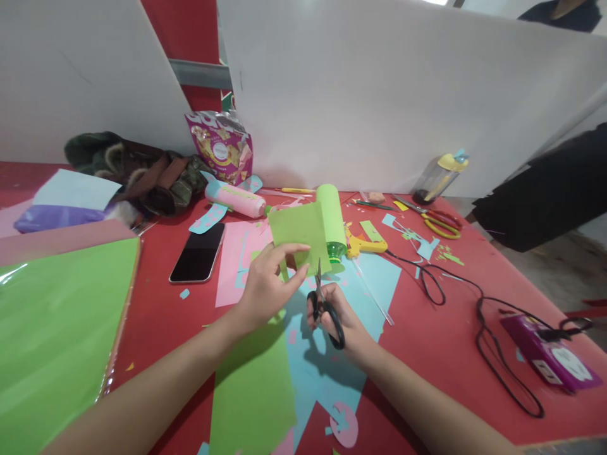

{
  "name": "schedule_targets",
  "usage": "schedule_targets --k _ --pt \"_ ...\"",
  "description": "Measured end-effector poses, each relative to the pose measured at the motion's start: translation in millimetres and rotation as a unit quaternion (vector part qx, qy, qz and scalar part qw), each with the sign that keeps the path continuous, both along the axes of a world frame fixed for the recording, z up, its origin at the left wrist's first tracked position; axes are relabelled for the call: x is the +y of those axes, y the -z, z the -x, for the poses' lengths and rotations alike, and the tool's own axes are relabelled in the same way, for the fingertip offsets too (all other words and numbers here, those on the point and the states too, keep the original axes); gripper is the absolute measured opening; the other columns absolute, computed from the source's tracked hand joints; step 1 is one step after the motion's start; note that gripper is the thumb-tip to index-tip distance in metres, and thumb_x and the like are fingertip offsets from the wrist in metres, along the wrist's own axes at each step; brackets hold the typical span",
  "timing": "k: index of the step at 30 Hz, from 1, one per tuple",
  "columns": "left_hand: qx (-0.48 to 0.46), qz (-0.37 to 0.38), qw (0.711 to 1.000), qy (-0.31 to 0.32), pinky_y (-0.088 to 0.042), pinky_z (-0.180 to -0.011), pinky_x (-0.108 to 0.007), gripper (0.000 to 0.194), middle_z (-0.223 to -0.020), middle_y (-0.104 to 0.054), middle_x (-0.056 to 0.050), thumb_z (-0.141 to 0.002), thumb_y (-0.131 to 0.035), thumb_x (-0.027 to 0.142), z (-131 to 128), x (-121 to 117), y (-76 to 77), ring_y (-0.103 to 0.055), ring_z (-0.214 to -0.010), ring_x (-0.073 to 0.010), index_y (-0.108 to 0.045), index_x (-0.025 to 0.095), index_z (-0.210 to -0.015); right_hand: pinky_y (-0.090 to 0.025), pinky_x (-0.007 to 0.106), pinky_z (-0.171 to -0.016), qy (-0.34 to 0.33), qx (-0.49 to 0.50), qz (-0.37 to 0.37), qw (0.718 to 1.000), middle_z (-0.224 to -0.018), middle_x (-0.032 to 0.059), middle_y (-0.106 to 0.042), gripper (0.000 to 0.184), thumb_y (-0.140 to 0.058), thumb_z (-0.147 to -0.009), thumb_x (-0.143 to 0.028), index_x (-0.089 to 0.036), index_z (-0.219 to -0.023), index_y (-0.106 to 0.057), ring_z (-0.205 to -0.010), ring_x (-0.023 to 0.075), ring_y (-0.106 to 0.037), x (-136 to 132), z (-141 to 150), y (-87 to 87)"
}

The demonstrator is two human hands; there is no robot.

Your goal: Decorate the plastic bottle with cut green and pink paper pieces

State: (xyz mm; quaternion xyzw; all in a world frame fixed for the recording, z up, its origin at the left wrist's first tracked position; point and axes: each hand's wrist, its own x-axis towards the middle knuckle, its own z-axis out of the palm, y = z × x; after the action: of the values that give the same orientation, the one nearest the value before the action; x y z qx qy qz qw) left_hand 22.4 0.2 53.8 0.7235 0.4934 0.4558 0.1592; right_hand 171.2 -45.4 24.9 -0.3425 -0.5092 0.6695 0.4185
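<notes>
My left hand (272, 275) pinches the lower edge of a green paper sheet (300, 232), holding it up above the table. In my right hand (344, 319) is a pair of black-handled scissors (327, 309), its blades pointing up at the sheet's lower right edge. Whether the blades touch the paper I cannot tell. Just behind lies a green bottle (332, 218) wrapped in light green paper, its cap end toward me. Under my hands are a light blue sheet (379, 278) and a longer green sheet (253, 392).
A yellow glue gun (365, 245) lies right of the bottle, its black cable running to a purple power strip (552, 354). At left are a phone (198, 254), a pink paper-wrapped bottle (237, 199) and a green paper pack (57, 316). Red-and-yellow-handled scissors (441, 222) rest at back right.
</notes>
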Motion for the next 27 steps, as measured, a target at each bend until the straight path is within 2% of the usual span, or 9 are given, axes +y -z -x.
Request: schedule_targets --k 27 --pt "0.02 -0.015 1.0 0.006 -0.035 -0.048 -0.019 0.02 -0.061 -0.053 0.004 -0.071 -0.058 0.016 1.0 2.6 0.1 -0.043 -0.051 -0.0082 -0.058 0.022 -0.091 -0.033 0.026 -0.058 0.0 -0.001 0.003 1.0 -0.071 -0.0039 -0.04 0.043 -0.055 -0.068 -0.057 -0.024 -0.081 -0.03 -0.059 0.01 -0.041 0.7 -0.4 -0.8"
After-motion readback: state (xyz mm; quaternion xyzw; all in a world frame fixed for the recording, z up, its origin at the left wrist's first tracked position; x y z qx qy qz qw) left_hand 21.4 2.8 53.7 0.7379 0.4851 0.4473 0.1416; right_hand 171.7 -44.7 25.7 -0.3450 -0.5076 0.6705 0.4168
